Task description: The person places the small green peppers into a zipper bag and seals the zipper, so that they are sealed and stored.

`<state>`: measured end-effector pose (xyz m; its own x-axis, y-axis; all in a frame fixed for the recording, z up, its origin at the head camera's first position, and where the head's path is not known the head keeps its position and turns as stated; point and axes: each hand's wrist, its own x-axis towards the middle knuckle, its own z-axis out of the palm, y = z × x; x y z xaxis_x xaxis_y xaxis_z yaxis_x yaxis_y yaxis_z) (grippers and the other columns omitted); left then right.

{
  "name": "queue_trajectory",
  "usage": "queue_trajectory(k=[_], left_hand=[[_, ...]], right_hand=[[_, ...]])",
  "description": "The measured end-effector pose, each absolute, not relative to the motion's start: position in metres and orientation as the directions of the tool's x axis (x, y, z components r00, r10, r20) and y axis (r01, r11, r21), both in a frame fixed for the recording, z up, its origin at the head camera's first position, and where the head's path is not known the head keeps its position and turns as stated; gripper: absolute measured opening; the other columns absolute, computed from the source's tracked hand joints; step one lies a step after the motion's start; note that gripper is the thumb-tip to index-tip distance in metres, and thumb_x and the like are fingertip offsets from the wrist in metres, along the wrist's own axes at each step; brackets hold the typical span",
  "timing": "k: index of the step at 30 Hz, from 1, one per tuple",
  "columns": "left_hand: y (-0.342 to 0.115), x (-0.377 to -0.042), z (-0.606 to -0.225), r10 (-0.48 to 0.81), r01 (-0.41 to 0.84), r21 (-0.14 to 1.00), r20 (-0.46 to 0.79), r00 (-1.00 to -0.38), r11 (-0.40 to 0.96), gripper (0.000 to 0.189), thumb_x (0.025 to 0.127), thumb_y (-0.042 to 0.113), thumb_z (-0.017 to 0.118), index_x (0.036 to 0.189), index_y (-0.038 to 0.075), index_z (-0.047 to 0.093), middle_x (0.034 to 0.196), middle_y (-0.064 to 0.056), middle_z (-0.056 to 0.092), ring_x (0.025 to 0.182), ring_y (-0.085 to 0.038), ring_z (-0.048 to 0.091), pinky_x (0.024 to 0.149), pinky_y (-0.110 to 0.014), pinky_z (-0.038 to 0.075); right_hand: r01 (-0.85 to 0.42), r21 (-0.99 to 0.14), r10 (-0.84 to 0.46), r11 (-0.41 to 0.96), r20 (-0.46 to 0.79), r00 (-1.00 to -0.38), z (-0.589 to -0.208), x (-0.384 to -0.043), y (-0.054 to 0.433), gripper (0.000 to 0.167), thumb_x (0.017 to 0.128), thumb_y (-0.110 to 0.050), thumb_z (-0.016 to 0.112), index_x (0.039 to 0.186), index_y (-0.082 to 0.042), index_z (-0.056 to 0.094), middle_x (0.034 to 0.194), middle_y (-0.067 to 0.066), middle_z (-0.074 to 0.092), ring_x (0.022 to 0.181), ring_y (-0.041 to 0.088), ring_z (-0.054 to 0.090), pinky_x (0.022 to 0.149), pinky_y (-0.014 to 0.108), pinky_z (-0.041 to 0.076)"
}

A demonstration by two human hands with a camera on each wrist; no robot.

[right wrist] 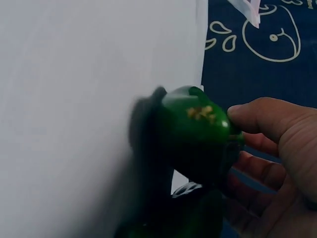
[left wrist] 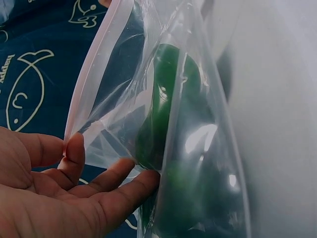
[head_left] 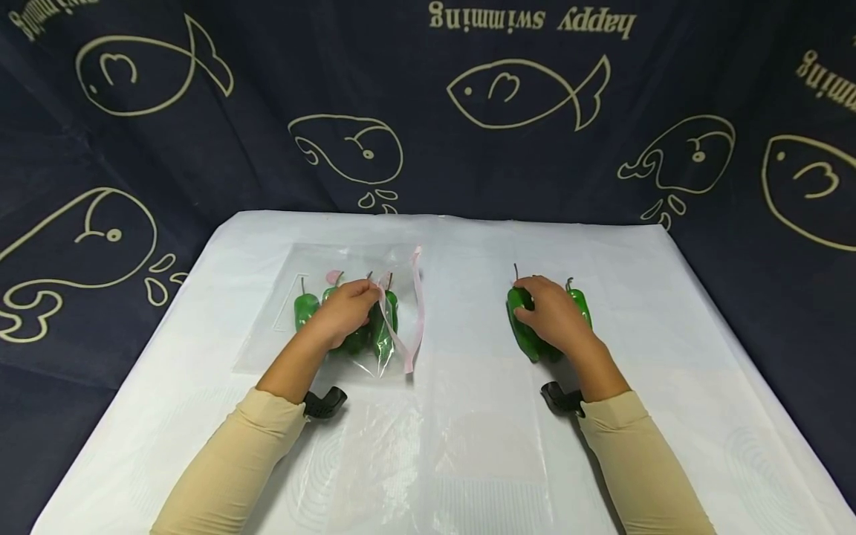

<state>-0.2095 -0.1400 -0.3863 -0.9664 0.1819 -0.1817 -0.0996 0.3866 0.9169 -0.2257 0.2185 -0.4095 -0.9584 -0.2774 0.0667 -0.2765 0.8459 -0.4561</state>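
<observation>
Several green peppers [head_left: 305, 308] inside clear bag [head_left: 267, 349], centre-left of frame | left hand [head_left: 346, 308]: fingers pinch its pink edge [head_left: 417, 312] | right hand [head_left: 551, 312], centre-right: fingers half-closed around another pepper [head_left: 521, 327]

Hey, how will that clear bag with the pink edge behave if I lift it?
The clear bag will probably be floppy, since its film creases near the left hand. It would likely sag under the green peppers inside. Its glossy shine suggests a slightly slippery surface.

Creased, glossy clear plastic bag [head_left: 267, 345]; smooth, shiny green peppers [head_left: 524, 334], one with a rough-looking tan patch [right wrist: 200, 114]; white tabletop [head_left: 689, 327] with a slight sheen; matt dark cloth backdrop [head_left: 455, 174]; matt beige cloth sleeves [head_left: 230, 461].
</observation>
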Motion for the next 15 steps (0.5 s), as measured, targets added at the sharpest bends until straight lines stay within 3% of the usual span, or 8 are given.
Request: queue_trajectory(k=[15], left_hand=[[-0.140, -0.209, -0.386, 0.177, -0.095, 0.915, -0.176, -0.968, 0.392, 0.026, 0.106, 0.019, 0.042, 0.104, -0.002, 0.058, 0.106, -0.018, 0.050, 0.108, -0.033, 0.049, 0.093, -0.049, 0.046]], right_hand=[[-0.277, -0.546, -0.268, 0.791, 0.097, -0.958, -0.404, -0.227, 0.205, 0.049, 0.092, -0.012, 0.069, 0.137, 0.000, 0.053, 0.139, 0.021, 0.050, 0.117, 0.038, 0.057, 0.092, 0.049, 0.049]])
